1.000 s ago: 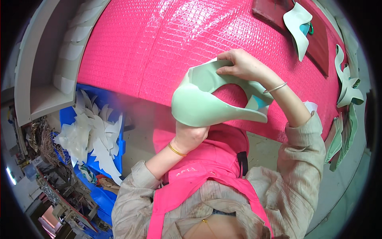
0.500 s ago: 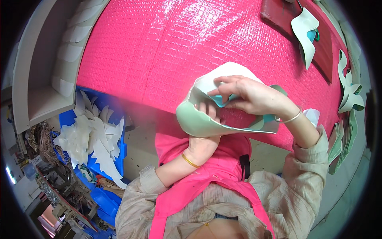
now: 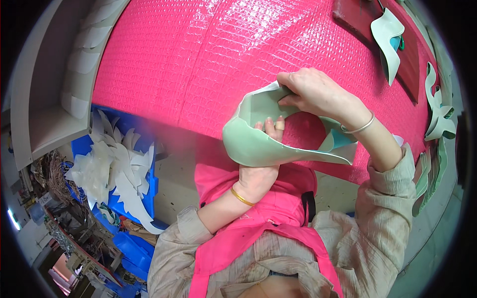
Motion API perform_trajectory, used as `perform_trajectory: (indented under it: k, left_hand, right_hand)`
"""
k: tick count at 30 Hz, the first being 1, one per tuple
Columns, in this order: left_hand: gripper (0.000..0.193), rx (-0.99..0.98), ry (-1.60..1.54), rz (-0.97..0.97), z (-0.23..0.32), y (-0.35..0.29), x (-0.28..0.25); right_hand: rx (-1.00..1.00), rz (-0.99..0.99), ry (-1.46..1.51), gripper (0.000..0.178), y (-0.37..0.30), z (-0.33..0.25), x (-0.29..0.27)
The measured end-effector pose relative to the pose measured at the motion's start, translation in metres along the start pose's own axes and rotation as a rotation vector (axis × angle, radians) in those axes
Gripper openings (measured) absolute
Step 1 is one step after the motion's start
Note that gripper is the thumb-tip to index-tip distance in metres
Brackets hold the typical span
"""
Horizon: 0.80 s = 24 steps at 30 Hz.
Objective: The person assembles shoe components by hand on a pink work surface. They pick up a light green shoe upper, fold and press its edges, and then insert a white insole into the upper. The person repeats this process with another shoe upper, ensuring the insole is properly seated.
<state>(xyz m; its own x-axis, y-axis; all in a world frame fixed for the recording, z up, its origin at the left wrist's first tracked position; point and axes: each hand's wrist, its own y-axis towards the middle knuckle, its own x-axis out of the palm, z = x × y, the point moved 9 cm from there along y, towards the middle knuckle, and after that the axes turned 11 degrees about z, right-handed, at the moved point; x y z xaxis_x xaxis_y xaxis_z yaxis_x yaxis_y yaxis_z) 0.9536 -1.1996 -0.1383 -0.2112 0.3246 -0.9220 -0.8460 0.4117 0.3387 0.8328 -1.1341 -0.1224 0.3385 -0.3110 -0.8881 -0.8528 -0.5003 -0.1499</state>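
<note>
Over the near edge of the pink-covered table I hold a pale green, curved shoe upper [image 3: 258, 147], bent into an open loop. Its inner side is pale green, with a turquoise patch near the right end. My left hand [image 3: 259, 175] supports it from below at the near side; its fingertips curl over the near wall into the loop. Thumb and fingers of my right hand [image 3: 320, 94] pinch the far rim. The parts of both hands behind the material are hidden.
Pink quilted sheeting covers the table [image 3: 164, 64]. A similar pale green piece [image 3: 387, 44] lies on a dark red board [image 3: 410, 74] at the far right, with more pieces [image 3: 438, 116] beyond. At left stand a grey shelf box [image 3: 52, 89] and a blue bin [image 3: 153, 186] of white scraps [image 3: 117, 169].
My right hand has moved from inside the loop to its far rim. The white flap and turquoise edge seen there before no longer show; pale green faces inward. My left hand stays underneath.
</note>
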Motion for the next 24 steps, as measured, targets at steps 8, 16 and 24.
perform_trajectory:
  k: [8, 16, 24]
  left_hand:
    - [0.051, 0.041, 0.045, 0.028, 0.004, 0.015, 0.001]
    - [0.052, 0.112, 0.18, -0.002, 0.02, 0.026, 0.008]
    - [0.053, 0.14, 0.123, 0.026, 0.023, 0.029, 0.011]
  right_hand:
    - [-0.015, 0.049, -0.029, 0.022, -0.002, 0.002, -0.006]
    - [-0.101, 0.115, 0.06, 0.027, -0.012, 0.023, -0.012]
    - [0.095, 0.1, 0.12, 0.029, -0.016, 0.041, -0.004]
